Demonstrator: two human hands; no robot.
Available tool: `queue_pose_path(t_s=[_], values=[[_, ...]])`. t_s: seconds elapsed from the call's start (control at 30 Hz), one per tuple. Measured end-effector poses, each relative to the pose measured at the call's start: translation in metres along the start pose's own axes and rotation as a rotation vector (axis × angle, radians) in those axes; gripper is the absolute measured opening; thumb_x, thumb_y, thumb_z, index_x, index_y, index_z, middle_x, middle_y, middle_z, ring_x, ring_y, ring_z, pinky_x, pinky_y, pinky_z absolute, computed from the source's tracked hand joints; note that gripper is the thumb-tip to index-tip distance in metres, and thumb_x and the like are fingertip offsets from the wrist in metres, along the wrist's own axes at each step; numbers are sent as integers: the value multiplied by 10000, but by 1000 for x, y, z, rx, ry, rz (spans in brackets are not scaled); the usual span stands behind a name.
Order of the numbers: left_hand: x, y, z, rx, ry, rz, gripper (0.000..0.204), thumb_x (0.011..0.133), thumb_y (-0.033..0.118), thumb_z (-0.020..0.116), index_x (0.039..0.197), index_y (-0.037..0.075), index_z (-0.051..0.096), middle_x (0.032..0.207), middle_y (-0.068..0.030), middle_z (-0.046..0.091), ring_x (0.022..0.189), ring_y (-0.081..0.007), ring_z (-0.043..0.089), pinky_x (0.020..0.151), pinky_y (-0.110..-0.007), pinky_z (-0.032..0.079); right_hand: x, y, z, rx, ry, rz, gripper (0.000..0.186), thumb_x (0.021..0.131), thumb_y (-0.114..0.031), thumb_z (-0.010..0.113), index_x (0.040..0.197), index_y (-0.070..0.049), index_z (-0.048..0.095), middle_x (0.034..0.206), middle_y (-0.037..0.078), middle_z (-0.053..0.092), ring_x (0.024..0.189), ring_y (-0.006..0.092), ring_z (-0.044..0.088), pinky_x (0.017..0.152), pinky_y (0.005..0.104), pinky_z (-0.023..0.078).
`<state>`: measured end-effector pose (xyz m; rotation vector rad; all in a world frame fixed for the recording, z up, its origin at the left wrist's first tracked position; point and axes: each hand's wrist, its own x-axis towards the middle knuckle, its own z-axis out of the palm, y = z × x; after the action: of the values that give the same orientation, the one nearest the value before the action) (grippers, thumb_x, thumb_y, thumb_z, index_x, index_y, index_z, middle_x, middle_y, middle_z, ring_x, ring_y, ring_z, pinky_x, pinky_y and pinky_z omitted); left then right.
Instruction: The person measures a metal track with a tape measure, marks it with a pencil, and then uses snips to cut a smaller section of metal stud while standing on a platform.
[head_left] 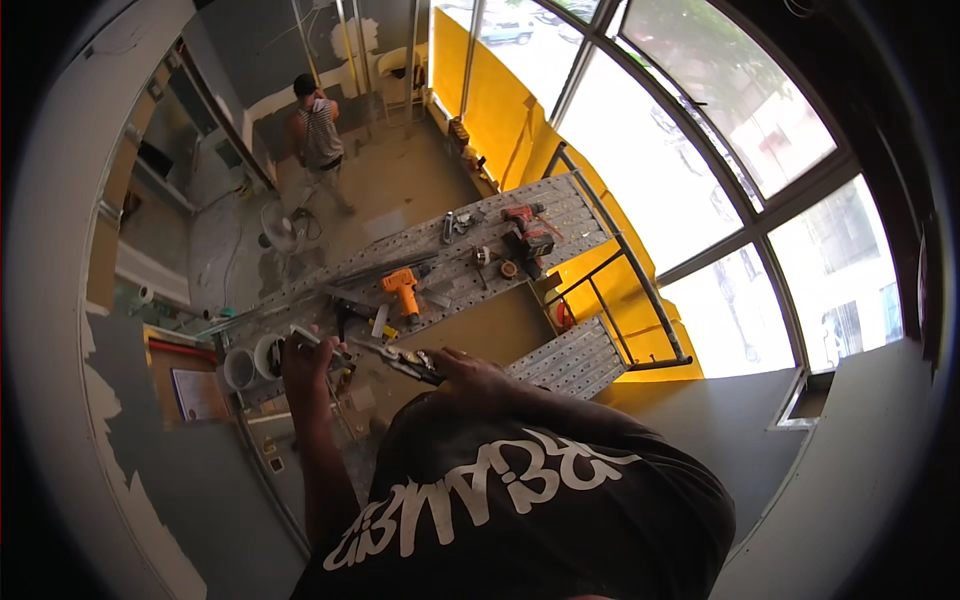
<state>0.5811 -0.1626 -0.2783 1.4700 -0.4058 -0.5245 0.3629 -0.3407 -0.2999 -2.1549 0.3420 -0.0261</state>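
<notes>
My left hand (308,360) is closed around a thin, light-coloured strip (318,338), seemingly metal, just right of two white buckets (240,368). To its right, my right hand (468,376) grips what looks like a pair of tin snips (402,360), with pale metal jaws pointing left toward the strip. Whether the jaws touch the strip I cannot tell. Beyond both hands, an orange power tool (402,288) rests on the perforated metal scaffold platform (465,268). Farther right on it lie a red and black cordless drill (528,232) and a small round roll (508,269).
A scaffold rail (625,245) bounds the platform's right end, beside yellow sheeting (500,85) and large windows. A lower perforated plank (570,360) lies to my right. In the back left, a person (322,135) stands near a floor fan (282,228).
</notes>
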Motion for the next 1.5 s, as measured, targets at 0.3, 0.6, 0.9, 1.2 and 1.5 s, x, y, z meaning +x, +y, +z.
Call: queue_pose_path(t_s=[0.3,0.6,0.9,1.2,1.5], values=[[3,-3,-5,-73,-4,-29,478,935,147,662,1306,-60,443,1054,-149,661,981,-220,661,904,-335,489,-8,-14,-7,9,-21,15,735,812,-191,683,1466,-74,369,1260,250,545,1163,435,566,972,500,484],[5,-10,-11,-139,-24,-14,505,949,169,657,1337,-49,418,1110,-159,635,1014,-242,641,925,-371,500,-9,-7,-3,46,49,-28,750,811,-227,703,1465,-71,372,1277,239,534,1186,426,550,994,497,469],[3,8,-9,-161,90,35,521,911,174,712,1303,-38,441,1192,-148,587,1054,-279,667,881,-378,533,-6,3,5,38,8,-63,753,819,-260,731,1439,-14,383,1277,250,527,1182,431,543,986,486,468],[3,21,-18,-240,236,23,445,870,114,751,1226,-9,514,1055,-112,647,934,-191,678,814,-325,533,-2,-2,7,44,69,-157,655,800,-114,700,1385,13,434,1208,253,559,1121,430,582,931,467,490],[-1,22,-29,-266,312,86,413,845,132,786,1150,3,540,930,-67,667,819,-116,625,746,-273,502,3,-6,8,42,69,-154,613,809,-88,703,1367,6,468,1192,219,594,1120,380,602,958,430,472]])
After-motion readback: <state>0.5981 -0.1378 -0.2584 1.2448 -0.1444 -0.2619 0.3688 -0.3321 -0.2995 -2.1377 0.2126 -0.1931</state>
